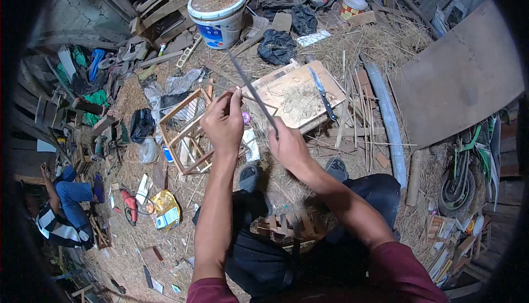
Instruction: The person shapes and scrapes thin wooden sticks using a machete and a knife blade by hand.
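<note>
My right hand (290, 147) is closed around the hidden handle of a machete (252, 89). Its long, dark blade slants up and to the left, past my left fingertips. My left hand (223, 120) pinches a thin wooden strip (266, 103) between thumb and fingers. The strip crosses behind the blade; whether the two touch I cannot tell. Just beyond my hands lies a wooden board (292, 91) strewn with fine shavings. On it rests a kitchen knife (322, 92) with a black handle. Left of my left hand stands a small wooden frame (175, 138).
A white bucket (217, 19) stands at the back. Thin sticks (366, 124) and a grey pole (387, 121) lie to the right, near a large leaning sheet (460, 77). A red power tool (129, 206) sits at the left, near another person (69, 204). A motorbike (463, 171) stands at right.
</note>
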The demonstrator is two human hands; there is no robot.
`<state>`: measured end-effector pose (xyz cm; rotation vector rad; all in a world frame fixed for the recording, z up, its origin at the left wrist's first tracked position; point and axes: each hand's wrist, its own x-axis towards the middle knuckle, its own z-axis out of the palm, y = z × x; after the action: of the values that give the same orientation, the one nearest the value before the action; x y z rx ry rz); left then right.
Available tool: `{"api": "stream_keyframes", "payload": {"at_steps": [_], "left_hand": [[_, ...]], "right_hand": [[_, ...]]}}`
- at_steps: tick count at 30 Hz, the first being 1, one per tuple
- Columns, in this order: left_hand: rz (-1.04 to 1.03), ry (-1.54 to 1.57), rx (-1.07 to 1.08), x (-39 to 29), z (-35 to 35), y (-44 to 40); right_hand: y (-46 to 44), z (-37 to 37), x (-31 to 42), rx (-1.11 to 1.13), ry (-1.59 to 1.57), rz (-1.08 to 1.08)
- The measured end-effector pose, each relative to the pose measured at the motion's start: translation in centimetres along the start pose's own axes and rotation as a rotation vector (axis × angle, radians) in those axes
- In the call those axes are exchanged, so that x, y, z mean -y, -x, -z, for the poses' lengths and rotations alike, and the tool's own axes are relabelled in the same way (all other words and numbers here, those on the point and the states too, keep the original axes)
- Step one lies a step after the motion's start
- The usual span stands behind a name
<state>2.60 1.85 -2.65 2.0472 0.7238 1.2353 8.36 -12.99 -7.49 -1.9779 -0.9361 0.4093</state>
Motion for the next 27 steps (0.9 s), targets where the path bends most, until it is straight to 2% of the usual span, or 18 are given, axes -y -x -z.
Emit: {"api": "stream_keyframes", "payload": {"at_steps": [1, 4, 5, 8, 12, 16, 17, 20, 23, 27], "left_hand": [[0.007, -0.014, 0.014, -0.4, 0.1, 0.0], [0.004, -0.021, 0.009, -0.3, 0.3, 0.1], [0.01, -0.006, 0.006, -0.5, 0.5, 0.2], [0.033, 0.071, -0.007, 0.0, -0.3, 0.2], [0.009, 0.076, 0.037, -1.1, -0.8, 0.1], [0.059, 0.066, 0.043, -1.7, -0.7, 0.2], [0.052, 0.069, 0.017, -1.1, -0.8, 0.3], [0.018, 0.051, -0.013, -1.0, -0.7, 0.2], [0.028, 0.029, 0.012, 0.2, -0.5, -0.2], [0.192, -0.01, 0.059, -0.2, 0.5, -0.4]], "right_hand": [[0.1, 0.2, 0.5, -0.044, -0.012, 0.081], [0.3, -0.1, -2.8, 0.111, 0.089, -0.158], [0.2, -0.3, -4.0, 0.162, 0.065, -0.354], [0.6, -2.5, -9.7, 0.058, 0.193, -0.193], [0.5, -1.5, -6.0, 0.086, 0.048, -0.297], [1.1, -1.5, -5.9, -0.04, 0.061, -0.019], [1.4, -1.9, -7.2, 0.044, 0.061, -0.15], [2.8, -3.4, -12.6, 0.082, 0.258, -0.26], [2.9, -3.5, -11.8, 0.079, 0.159, -0.257], [1.9, -3.1, -8.6, 0.007, 0.093, -0.241]]}}
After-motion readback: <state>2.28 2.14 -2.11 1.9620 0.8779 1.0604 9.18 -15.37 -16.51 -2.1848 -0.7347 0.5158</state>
